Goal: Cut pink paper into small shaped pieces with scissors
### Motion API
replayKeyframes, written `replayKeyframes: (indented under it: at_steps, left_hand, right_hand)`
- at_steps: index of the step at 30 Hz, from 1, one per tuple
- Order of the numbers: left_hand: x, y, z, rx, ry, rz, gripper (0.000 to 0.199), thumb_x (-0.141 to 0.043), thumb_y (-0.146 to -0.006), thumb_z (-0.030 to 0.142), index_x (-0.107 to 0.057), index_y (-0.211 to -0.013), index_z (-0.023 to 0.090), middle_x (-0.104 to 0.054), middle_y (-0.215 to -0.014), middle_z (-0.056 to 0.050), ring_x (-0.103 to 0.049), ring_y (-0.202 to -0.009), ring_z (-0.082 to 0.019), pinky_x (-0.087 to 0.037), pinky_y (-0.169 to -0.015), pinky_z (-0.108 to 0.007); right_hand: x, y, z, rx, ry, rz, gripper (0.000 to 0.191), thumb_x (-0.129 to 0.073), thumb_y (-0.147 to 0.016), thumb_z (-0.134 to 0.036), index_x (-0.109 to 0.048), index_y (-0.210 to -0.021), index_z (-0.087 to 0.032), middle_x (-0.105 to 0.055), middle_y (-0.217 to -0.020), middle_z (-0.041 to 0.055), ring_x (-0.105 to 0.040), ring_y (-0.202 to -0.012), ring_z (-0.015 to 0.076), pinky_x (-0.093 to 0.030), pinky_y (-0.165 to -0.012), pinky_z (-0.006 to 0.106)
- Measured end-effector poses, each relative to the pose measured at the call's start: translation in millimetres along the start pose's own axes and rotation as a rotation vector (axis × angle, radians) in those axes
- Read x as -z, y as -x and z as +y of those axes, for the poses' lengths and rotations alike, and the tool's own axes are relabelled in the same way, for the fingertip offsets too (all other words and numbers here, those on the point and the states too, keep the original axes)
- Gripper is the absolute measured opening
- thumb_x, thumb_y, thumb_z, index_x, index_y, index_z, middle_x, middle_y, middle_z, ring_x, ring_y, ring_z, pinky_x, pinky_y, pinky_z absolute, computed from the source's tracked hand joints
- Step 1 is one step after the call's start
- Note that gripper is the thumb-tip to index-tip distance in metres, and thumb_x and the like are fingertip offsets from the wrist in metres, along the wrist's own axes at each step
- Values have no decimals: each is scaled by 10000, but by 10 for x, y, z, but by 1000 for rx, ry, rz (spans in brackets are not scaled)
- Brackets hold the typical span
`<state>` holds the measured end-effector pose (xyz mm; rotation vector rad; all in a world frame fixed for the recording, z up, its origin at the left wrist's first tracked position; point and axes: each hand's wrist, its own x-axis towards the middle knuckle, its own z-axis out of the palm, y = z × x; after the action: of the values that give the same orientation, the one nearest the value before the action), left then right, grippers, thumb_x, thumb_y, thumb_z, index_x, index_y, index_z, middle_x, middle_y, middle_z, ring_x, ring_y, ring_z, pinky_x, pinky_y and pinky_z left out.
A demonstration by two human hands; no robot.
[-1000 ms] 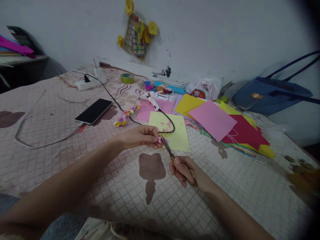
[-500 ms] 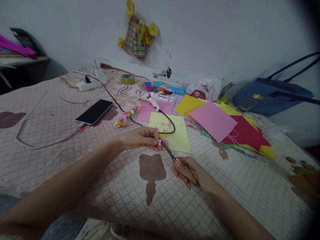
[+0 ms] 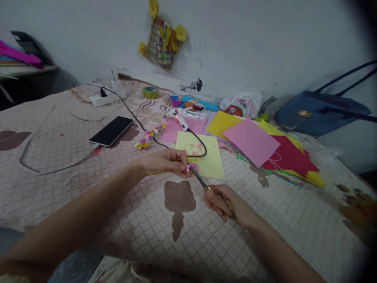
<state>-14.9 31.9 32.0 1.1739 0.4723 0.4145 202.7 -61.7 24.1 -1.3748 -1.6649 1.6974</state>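
Between the fingertips of my left hand [image 3: 166, 162] is a small pink paper piece [image 3: 187, 168]. My right hand [image 3: 220, 201] is closed round the handles of the scissors [image 3: 199, 179], whose blade tips meet the pink piece. Whether the blades are parted is too small to tell. Behind the hands lies a pale yellow sheet [image 3: 210, 157] with pink and yellow scraps on it. A strip of small pink, yellow and purple paper pieces [image 3: 149, 136] rests left of that sheet.
A white glue gun [image 3: 180, 120] with a black cord lies behind the yellow sheet. Coloured papers [image 3: 251, 141] spread to the right, near a blue bag [image 3: 321, 112]. On the left are a tablet [image 3: 112, 131] with a cable, a power strip [image 3: 103, 98] and green tape [image 3: 150, 92].
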Motion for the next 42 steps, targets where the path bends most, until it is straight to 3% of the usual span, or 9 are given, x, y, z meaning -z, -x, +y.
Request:
replayKeyframes:
  at_steps: [14, 19, 25, 29, 36, 42]
  left_hand:
    - [19, 19, -7, -8, -11, -41, 81, -613, -703, 140, -562, -762, 118, -657, -837, -70, -621, -805, -130, -492, -736, -245]
    - [-2, 25, -9, 1, -17, -54, 101, -626, -689, 160, -557, -748, 117, -655, -831, -79, -622, -799, -139, -494, -724, -263]
    - [-8, 14, -17, 2, 11, -28, 102, -622, -693, 149, -554, -762, 117, -649, -828, -74, -618, -809, -137, -482, -731, -257]
    - [-61, -19, -48, -38, 63, 31, 103, -605, -710, 150, -532, -774, 117, -622, -887, -69, -604, -802, -124, -465, -759, -281]
    - [-310, -119, -202, -157, -101, 230, 131, -589, -727, 228, -525, -765, 121, -572, -764, -17, -537, -680, -84, -427, -661, -238]
    - [-454, -143, -278, -230, -301, 330, 152, -565, -739, 263, -527, -746, 116, -546, -742, -18, -502, -681, -96, -390, -638, -229]
  right_hand:
    - [33, 15, 11, -11, 27, -29, 425, -412, -771, -553, -467, -626, -158, -314, -418, -80, -280, -329, 38, -269, -306, 143]
    - [55, 44, -27, 32, 46, -103, 462, -360, -782, -576, -495, -664, -151, -340, -448, -65, -313, -363, 53, -321, -342, 165]
    - [81, 39, -43, 69, 51, -85, 465, -355, -789, -571, -495, -655, -149, -347, -441, -60, -327, -365, 58, -319, -340, 168]
    - [34, -12, -25, 127, 0, 13, 439, -342, -816, -533, -502, -686, -145, -357, -435, -62, -321, -357, 54, -310, -348, 173]
    - [-79, -149, -12, 228, -20, 377, 294, -522, -742, -436, -520, -732, -143, -418, -496, -51, -392, -409, 64, -341, -380, 179]
    - [-124, -208, 59, 325, -47, 431, 171, -534, -757, -325, -525, -750, -154, -436, -479, -59, -391, -406, 63, -317, -396, 174]
